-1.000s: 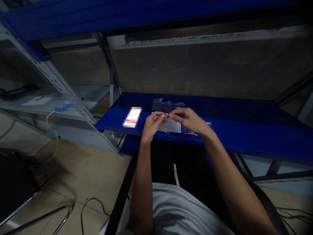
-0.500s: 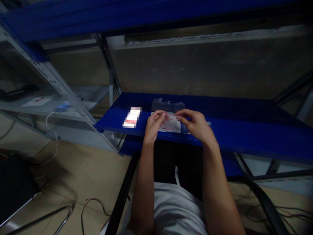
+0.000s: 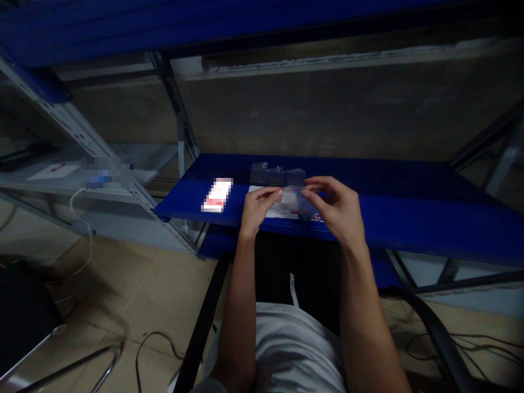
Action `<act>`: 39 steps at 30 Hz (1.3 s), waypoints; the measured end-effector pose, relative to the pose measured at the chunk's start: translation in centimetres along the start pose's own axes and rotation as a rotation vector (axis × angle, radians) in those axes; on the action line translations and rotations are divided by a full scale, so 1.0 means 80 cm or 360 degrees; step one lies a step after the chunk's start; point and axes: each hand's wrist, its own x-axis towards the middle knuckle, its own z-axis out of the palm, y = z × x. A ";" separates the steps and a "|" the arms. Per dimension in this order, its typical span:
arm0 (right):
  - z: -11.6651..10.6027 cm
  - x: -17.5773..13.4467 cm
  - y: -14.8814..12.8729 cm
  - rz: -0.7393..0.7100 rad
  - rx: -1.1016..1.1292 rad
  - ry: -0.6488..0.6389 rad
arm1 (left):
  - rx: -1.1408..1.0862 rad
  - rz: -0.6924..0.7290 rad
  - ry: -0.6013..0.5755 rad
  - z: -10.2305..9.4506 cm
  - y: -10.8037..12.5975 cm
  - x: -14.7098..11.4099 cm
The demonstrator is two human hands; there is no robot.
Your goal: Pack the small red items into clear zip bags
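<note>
A small clear plastic bag [image 3: 292, 201] hangs between my two hands above the shelf. My left hand [image 3: 257, 206] is closed in a pinch at the bag's upper left edge. On the other side, my right hand [image 3: 338, 204] pinches the upper right edge with thumb and fingers. Small reddish bits [image 3: 300, 212] show low in the bag, too small to name. Under it lies a white sheet [image 3: 280, 209], partly covered by the hands. More pinkish bits [image 3: 317, 217] show beside the sheet, below my right hand, apparently in another clear bag.
Several clear bags [image 3: 276, 176] lie behind the white sheet on the blue shelf [image 3: 409, 210]. A bright, pixelated phone-like rectangle [image 3: 218, 195] rests to the left. A metal upright [image 3: 85, 125] divides this shelf from a grey one holding paper [image 3: 55, 170] and a white cable.
My hands have drawn slightly apart, the right one moving right. The bag has shifted rightward, its reddish bits now near the white sheet's right edge. The view has shifted slightly.
</note>
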 end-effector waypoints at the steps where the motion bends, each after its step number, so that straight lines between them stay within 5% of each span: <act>1: 0.000 0.000 0.003 0.0025 0.0036 -0.0010 | -0.0015 -0.0009 -0.0004 0.000 -0.001 0.000; 11: -0.008 0.001 0.014 0.0097 -0.0137 -0.0021 | -0.0018 -0.0053 -0.0104 0.009 0.001 -0.001; 20: -0.012 0.002 0.012 0.0053 -0.0114 0.0116 | 0.0128 -0.0261 -0.0558 0.003 -0.021 0.000; 39: -0.013 0.000 0.008 0.0033 -0.0074 0.0134 | 0.0210 -0.0188 -0.0735 0.019 -0.037 -0.002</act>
